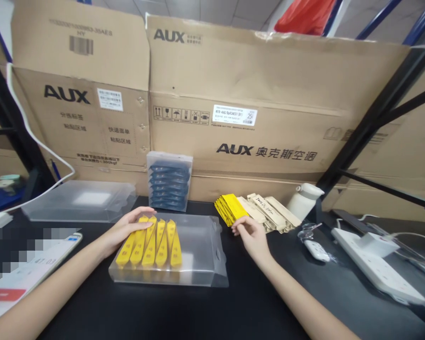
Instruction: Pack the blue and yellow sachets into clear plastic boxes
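Observation:
A clear plastic box (201,245) lies in front of me, with several yellow packets (157,250) in a slanted row in its left part. At the row's left end, my left hand (129,230) has its thumb and fingers closed over the tops of the packets. My right hand (251,236) is to the right of the box, its fingertips pinched at the near edge of a pile of yellow packets (232,209). Beige packets (269,211) with dark handwriting lie right beside that pile.
Behind the box stands a clear box of dark blue packets (169,182). Another clear box (81,200) lies at the back left. A phone (38,269) is at the left; a white jug (304,200) and power strip (378,264) are at the right. Cardboard (269,85) forms the back wall.

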A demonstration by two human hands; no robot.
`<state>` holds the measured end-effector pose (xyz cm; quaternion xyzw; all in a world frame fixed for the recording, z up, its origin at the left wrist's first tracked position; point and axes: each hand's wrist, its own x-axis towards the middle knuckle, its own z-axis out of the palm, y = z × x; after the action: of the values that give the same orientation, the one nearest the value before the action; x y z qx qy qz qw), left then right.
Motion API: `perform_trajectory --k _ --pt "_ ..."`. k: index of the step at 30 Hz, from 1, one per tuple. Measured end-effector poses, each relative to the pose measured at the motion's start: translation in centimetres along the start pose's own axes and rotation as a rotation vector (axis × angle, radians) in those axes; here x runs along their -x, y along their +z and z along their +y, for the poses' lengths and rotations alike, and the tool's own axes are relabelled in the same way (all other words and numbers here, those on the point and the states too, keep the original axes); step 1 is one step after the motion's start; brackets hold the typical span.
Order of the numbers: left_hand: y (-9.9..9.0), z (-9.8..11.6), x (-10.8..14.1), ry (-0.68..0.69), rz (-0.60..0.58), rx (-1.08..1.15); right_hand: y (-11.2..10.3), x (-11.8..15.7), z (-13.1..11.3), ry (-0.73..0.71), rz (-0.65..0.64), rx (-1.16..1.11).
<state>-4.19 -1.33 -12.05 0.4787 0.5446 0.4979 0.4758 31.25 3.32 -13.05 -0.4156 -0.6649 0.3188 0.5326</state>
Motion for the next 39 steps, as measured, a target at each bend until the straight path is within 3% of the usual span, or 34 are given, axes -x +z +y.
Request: perform_trajectory --k 2,4,10,17,23,26,29,31,39 --pt "-0.2 -0.1 -0.1 0.0 0.011 0.027 -1.1 -0.8 0.5 -0.221 0.103 0.263" --pt "-0.3 -0.1 -0.1 -0.009 -0.002 0.052 -1.9 -1.5 1.1 -0.353 0.121 0.479" --pt "-0.4 0.0 -0.1 -0.008 -0.062 0.107 -1.7 -2.8 3.6 -0.366 0.058 0.81" --pt "-0.4 -0.1 -0.3 0.005 -0.07 0.113 -1.0 -3.2 4.0 -0.407 0.081 0.67" --pt "-0.7 -0.4 -0.6 -0.022 -0.064 0.12 -0.8 -2.2 1.9 -0.55 0.245 0.434" --pt "-0.7 -0.6 -0.8 -0.009 -0.06 0.128 -0.8 -1.5 0.7 -0.352 0.303 0.193" --pt "-0.8 -0.7 -0.9 -0.003 -0.058 0.133 -0.9 -1.2 -0.1 0.0 0.229 -0.013" --pt "-0.9 -0.8 -0.9 0.005 -0.065 0.13 -1.3 -1.3 -0.4 0.143 0.138 -0.078" --pt "-1.1 -0.8 -0.9 0.024 -0.052 0.123 -5.4 -3.0 -1.0 0.273 -0.047 0.14"
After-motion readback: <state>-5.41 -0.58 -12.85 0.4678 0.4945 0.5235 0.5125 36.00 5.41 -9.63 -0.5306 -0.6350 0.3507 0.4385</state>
